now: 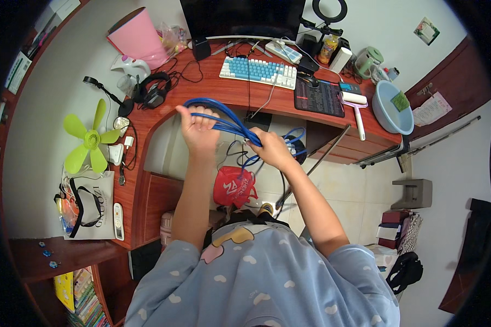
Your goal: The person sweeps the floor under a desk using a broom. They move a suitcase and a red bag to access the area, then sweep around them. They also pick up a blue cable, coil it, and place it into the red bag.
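Both of my hands hold a coiled bundle of blue cable [228, 109] in front of the desk's curved edge. My left hand [199, 124] grips the loops at their left end, with strands running over and under the fingers. My right hand [270, 148] closes round the gathered strands further right. Beyond it, looser blue loops stick out over a dark round object, and a blue length hangs toward a red bag [234, 186] with white lettering, on the floor. A black cable [283, 184] hangs below my right hand.
The wooden desk [212, 88] carries a keyboard [257, 71], black headphones [153, 93], a lint roller [356, 110] and a blue basin [386, 112]. A green fan [91, 139] stands left. A metal pole [327, 151] leans right of my hands; a grey stool [417, 193] stands beyond.
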